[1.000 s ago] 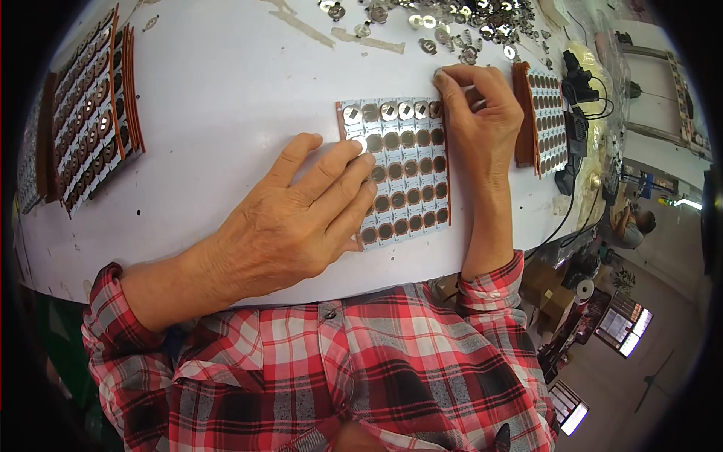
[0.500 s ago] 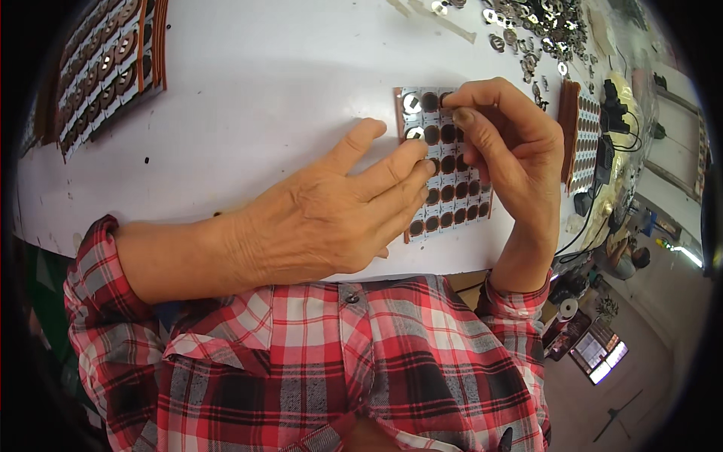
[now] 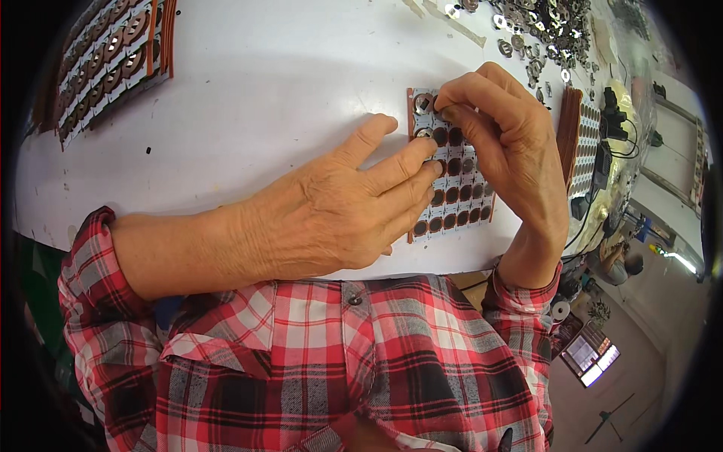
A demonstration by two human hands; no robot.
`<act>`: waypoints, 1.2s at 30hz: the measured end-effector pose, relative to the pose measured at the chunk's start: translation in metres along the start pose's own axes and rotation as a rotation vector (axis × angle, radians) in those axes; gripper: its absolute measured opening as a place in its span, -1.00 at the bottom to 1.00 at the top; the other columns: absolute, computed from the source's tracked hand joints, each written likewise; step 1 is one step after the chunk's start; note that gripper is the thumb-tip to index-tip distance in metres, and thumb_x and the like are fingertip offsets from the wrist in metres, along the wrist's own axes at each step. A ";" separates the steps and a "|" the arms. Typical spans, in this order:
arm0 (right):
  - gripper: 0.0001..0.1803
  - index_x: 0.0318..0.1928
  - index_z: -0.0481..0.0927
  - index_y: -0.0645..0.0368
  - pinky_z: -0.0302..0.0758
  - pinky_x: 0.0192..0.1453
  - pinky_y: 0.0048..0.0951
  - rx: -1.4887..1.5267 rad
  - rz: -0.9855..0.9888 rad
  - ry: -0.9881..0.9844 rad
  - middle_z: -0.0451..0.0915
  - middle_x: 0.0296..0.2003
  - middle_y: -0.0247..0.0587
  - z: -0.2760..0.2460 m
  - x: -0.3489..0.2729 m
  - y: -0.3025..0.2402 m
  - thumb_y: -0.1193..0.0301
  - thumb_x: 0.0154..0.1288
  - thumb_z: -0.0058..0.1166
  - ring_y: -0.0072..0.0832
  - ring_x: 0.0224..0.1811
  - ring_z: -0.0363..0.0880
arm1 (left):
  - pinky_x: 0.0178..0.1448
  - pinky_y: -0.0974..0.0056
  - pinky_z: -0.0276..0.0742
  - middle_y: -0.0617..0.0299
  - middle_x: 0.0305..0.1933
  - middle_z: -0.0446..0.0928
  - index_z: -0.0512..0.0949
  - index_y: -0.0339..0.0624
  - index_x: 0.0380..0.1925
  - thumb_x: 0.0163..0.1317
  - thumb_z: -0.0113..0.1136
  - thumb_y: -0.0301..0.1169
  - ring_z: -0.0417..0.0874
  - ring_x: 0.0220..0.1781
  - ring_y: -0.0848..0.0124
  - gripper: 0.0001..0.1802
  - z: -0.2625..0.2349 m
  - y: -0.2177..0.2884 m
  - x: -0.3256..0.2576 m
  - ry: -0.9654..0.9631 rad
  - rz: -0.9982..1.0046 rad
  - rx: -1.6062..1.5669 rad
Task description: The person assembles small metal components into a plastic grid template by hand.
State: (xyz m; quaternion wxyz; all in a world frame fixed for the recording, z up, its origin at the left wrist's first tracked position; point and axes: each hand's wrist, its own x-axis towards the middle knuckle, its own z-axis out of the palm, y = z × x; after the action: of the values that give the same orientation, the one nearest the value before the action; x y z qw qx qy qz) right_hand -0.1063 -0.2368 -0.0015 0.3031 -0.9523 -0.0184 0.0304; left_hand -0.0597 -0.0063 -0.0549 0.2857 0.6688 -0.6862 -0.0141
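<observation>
A small white tray [image 3: 459,218] with rows of round dark pockets and a brown edge lies on the white table [image 3: 263,98]. My left hand [image 3: 339,211] rests flat on the tray's left side, fingers spread and pressing it down. My right hand [image 3: 501,143] covers the tray's upper right, its fingertips pinched on a small round metal part [image 3: 424,103] at the top left pocket. Another metal part [image 3: 425,133] sits in the pocket just below. Most other pockets look dark; several are hidden under my hands.
A heap of loose round metal parts [image 3: 542,30] lies at the table's far right. Filled brown-edged trays [image 3: 113,60] stand stacked at the far left, and more trays [image 3: 578,143] at the right edge beside black cables [image 3: 614,113]. Another person [image 3: 621,260] sits beyond the table.
The view has closed in on the tray. My right hand's fingertips have moved left to the tray's top left pocket. My left hand stays pressed on the tray.
</observation>
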 end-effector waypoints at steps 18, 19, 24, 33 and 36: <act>-0.92 -0.12 0.69 0.29 0.55 -0.14 -0.62 0.152 0.216 0.039 0.69 -0.31 -0.37 0.005 -0.002 -0.003 0.64 0.42 0.30 -0.70 -0.26 0.63 | 0.52 -0.16 0.45 -0.12 0.24 0.60 0.68 -0.47 0.04 -0.15 0.56 -0.19 0.45 0.47 -0.09 -0.26 0.001 -0.005 0.003 0.010 0.039 -0.032; -0.91 -0.13 0.69 0.29 0.56 -0.16 -0.65 0.114 0.224 0.102 0.71 -0.32 -0.39 0.009 -0.006 0.000 0.64 0.41 0.33 -0.73 -0.27 0.64 | 0.52 -0.16 0.45 -0.13 0.24 0.60 0.68 -0.47 0.04 -0.15 0.56 -0.19 0.45 0.47 -0.09 -0.26 0.000 -0.005 0.003 0.004 0.041 -0.036; -0.91 -0.14 0.70 0.33 0.60 -0.10 -0.64 0.228 0.214 0.242 0.74 -0.27 -0.38 0.027 -0.019 0.005 0.64 0.40 0.35 -0.70 -0.22 0.68 | 0.50 -0.18 0.45 -0.13 0.22 0.60 0.67 -0.49 0.03 -0.13 0.55 -0.20 0.45 0.46 -0.10 -0.28 0.003 -0.004 0.004 0.030 0.039 -0.064; -0.85 -0.10 0.75 0.32 0.49 -0.20 -0.67 0.251 0.109 0.306 0.67 -0.26 -0.37 0.030 -0.018 0.012 0.67 0.34 0.39 -0.72 -0.28 0.59 | 0.38 -0.30 0.53 -0.18 0.05 0.64 0.68 -0.53 -0.16 -0.04 0.47 -0.22 0.55 0.36 -0.17 -0.44 0.012 0.001 0.009 0.105 0.054 -0.039; -0.86 -0.10 0.75 0.31 0.44 -0.23 -0.68 0.238 0.104 0.287 0.64 -0.28 -0.39 0.026 -0.017 0.011 0.67 0.34 0.37 -0.73 -0.30 0.56 | 0.35 -0.30 0.56 -0.19 0.01 0.65 0.68 -0.54 -0.24 -0.02 0.45 -0.27 0.58 0.32 -0.18 -0.52 0.013 0.002 0.011 0.137 0.045 -0.015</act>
State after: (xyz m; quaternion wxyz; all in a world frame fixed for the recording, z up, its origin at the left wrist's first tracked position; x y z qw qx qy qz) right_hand -0.1245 -0.2321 -0.0285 0.4112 -0.9039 0.0782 -0.0881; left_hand -0.0667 -0.0207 -0.0612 0.3373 0.6504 -0.6798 0.0331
